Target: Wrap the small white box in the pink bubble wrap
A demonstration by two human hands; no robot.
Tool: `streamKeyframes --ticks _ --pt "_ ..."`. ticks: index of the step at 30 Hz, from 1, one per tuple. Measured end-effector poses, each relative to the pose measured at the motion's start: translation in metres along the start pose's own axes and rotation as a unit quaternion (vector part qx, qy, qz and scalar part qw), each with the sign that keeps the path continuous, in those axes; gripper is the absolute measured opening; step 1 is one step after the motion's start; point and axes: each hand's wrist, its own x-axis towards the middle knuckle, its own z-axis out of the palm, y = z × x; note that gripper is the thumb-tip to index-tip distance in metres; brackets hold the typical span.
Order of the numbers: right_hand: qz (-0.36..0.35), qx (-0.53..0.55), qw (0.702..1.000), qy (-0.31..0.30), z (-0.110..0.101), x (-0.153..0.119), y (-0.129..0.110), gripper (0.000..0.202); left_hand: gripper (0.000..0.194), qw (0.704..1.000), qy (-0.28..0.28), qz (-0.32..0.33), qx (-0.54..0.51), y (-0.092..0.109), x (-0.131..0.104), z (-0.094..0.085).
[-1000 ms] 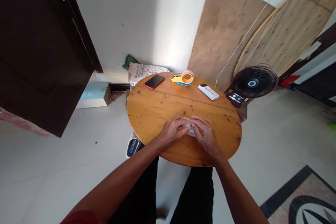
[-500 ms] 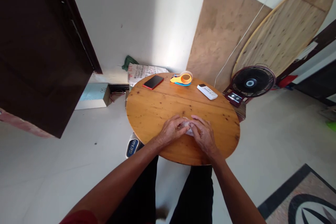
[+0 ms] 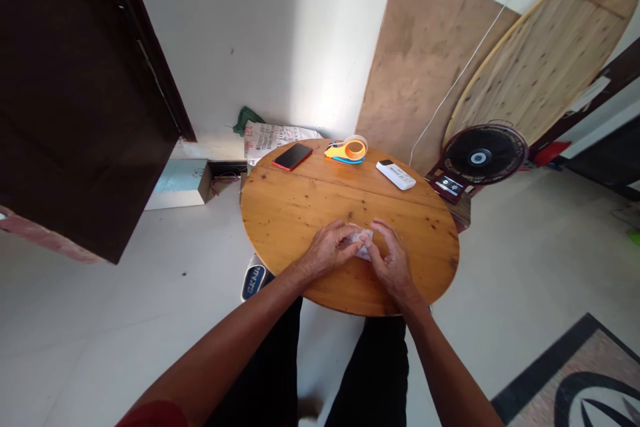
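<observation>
A small whitish packet (image 3: 367, 252), possibly paper or plastic-wrapped, lies on the round wooden table (image 3: 280, 213) near its front. My left hand (image 3: 326, 248) grips its left side between thumb and fingers, covering part of it. To the right, my right hand (image 3: 393, 261) has its fingers apart and raised, with the thumb tip against the packet's upper right part. Which side of the packet faces up, and what is inside, I cannot make out.
Along the table's far side lie a phone with a red edge (image 3: 293, 157), an orange and blue tape dispenser (image 3: 346, 150) and a white rectangular device (image 3: 396, 175). A black fan (image 3: 479, 157) stands beyond the right edge. Boards lean on the wall (image 3: 225, 33).
The fingers of my right hand have lifted and spread away from the packet, so more of it shows. My left hand has stayed in place.
</observation>
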Motion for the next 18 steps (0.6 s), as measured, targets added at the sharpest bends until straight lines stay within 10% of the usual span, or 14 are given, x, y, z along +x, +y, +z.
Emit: streamKeyframes --ticks 18 --pt "-0.027 -0.075 0.994 -0.081 -0.0060 0.0058 -0.0002 0.033 0.027 1.000 -0.002 -0.016 -0.021 0.0000 0.0000 0.0003"
